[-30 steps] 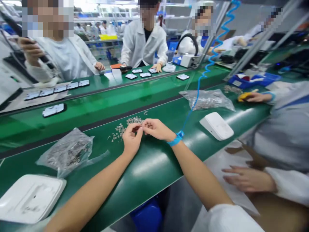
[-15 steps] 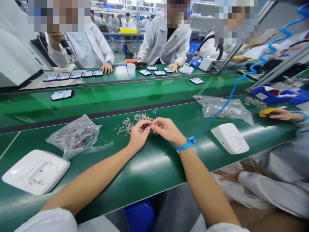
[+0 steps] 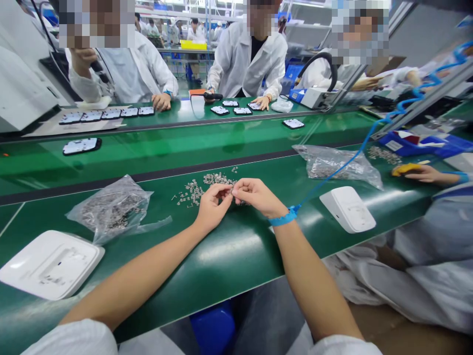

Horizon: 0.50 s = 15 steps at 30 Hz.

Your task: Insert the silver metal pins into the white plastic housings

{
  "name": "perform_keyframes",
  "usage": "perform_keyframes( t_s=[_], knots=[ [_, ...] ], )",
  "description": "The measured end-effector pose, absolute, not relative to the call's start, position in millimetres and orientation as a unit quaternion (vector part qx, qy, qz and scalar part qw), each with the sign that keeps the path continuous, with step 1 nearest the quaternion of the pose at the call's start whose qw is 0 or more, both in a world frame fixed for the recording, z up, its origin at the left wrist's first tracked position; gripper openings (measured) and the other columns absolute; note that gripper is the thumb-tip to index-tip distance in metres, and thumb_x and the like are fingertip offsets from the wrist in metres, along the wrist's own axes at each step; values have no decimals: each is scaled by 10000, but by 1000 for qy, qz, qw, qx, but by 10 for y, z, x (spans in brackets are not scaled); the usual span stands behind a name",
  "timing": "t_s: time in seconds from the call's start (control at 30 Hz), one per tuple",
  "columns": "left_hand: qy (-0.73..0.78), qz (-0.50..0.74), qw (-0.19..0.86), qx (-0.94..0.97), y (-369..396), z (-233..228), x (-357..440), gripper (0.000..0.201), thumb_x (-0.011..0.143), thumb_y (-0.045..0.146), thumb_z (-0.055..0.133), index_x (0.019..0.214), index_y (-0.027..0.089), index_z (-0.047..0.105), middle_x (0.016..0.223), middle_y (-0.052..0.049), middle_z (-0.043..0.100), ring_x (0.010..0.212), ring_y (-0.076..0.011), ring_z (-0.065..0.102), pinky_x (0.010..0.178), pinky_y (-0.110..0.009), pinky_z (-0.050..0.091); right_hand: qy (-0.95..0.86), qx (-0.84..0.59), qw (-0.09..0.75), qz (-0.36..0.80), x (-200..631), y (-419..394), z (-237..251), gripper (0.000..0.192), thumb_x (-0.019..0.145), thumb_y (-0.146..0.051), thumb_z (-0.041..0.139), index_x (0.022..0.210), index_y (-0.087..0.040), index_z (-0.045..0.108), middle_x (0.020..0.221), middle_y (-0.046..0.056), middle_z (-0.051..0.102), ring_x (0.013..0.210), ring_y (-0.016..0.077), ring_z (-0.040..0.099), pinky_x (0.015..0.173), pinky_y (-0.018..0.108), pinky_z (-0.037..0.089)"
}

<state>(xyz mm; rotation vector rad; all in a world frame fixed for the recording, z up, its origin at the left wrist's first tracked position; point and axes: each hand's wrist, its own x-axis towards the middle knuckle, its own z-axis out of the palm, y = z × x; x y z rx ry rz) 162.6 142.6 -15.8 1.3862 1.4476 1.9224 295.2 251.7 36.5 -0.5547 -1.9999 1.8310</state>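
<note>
My left hand (image 3: 213, 206) and my right hand (image 3: 257, 196) meet fingertip to fingertip above the green bench. Thumbs and forefingers of both are pinched together around a small metal part (image 3: 231, 193), mostly hidden by the fingers. Just behind and beside them lies a loose pile of small silvery metal parts (image 3: 192, 192), some of it covered by my hands. To the left rests a clear plastic bag (image 3: 111, 209) with many more such parts inside. A blue wrist strap (image 3: 284, 217) is round my right wrist.
White plastic housings lie at left (image 3: 53, 264) and right (image 3: 348, 209). Another bag of parts (image 3: 338, 165) sits at the right, crossed by a coiled blue cord (image 3: 364, 145). Boards (image 3: 82, 146) in black frames lie on the green conveyor. A co-worker's hand (image 3: 424, 174) holds something yellow.
My fingertips have shifted slightly against each other, still pinched. The boards on the conveyor have moved a little to the left, and the whole view has shifted slightly.
</note>
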Motion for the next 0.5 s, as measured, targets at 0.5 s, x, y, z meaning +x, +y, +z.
perform_keyframes(
  t_s=[0.5],
  knots=[
    [526, 675, 185, 483, 1424, -163, 1591, 169, 935, 332, 675, 1000, 209, 771, 1005, -58, 724, 811, -150, 681, 756, -308, 572, -733, -167, 172, 636, 3032, 2586, 360, 310, 822, -465, 767, 839, -181, 644, 674, -5, 631, 656, 132, 582, 653, 281, 437]
  ],
)
